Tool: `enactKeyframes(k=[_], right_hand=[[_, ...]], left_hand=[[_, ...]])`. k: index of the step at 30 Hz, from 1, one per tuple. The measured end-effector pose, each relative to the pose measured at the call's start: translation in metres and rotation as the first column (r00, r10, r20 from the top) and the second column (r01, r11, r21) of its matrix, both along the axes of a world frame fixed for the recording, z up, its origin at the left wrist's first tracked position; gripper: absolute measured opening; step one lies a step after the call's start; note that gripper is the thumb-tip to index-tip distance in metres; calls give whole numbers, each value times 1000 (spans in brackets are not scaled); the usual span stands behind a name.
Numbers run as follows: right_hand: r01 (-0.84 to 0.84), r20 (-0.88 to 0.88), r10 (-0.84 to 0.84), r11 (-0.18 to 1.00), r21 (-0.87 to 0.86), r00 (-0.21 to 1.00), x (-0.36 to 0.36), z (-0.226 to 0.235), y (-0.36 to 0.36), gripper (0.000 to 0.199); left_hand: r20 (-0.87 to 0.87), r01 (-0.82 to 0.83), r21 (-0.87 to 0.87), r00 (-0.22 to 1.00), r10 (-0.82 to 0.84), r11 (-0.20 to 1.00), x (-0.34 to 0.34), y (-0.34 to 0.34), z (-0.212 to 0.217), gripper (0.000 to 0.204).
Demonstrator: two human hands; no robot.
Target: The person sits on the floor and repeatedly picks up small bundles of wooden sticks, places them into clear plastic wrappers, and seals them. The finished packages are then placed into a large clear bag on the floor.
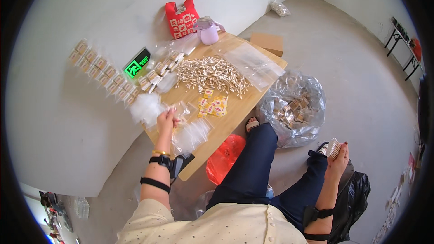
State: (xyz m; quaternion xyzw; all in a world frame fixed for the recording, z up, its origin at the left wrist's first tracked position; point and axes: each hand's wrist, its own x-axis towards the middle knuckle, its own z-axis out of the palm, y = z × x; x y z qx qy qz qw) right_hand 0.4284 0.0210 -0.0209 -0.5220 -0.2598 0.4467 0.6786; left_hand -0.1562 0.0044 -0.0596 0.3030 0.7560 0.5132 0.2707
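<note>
Over the table's near left part, my left hand (167, 119) is closed in a pinch on a small clear plastic bag (183, 110). Just beside it lies a fanned stack of clear bags (192, 136). Out to the right, away from the table, my right hand (337, 165) is closed round a bundle of cotton swabs (333, 148), their tips sticking up past the fingers. A large heap of loose cotton swabs (212, 74) covers the middle of the table (226, 124). Several yellow-and-white cards (212, 105) lie in front of that heap.
Packed swab bags stand in rows (101, 72) by the wall. Flat clear bags (253, 65) hang over the table's right edge. A lilac bottle (208, 32) and a red bag (182, 19) stand behind. On the floor are a lined bin of packets (294, 108) and a cardboard box (266, 44).
</note>
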Motion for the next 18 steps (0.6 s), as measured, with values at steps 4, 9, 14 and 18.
enactKeyframes(k=[4,9,14,18], right_hand=[[-51,-9,51,999,-1,999,-6,-9,7,28],[-87,19,87,996,-9,996,-18,-2,12,28],[-36,11,37,998,-45,999,-16,-4,11,28],[-36,7,36,999,-35,999,-14,-6,10,28]], left_hand=[[168,-66,-36,983,71,997,12,-58,-32,31],[-599,-170,-237,801,-6,956,43,-88,-28,57],[-841,64,-330,433,-324,942,74,-73,-19,80],[-801,140,-447,379,-465,884,71,-67,-82,89]])
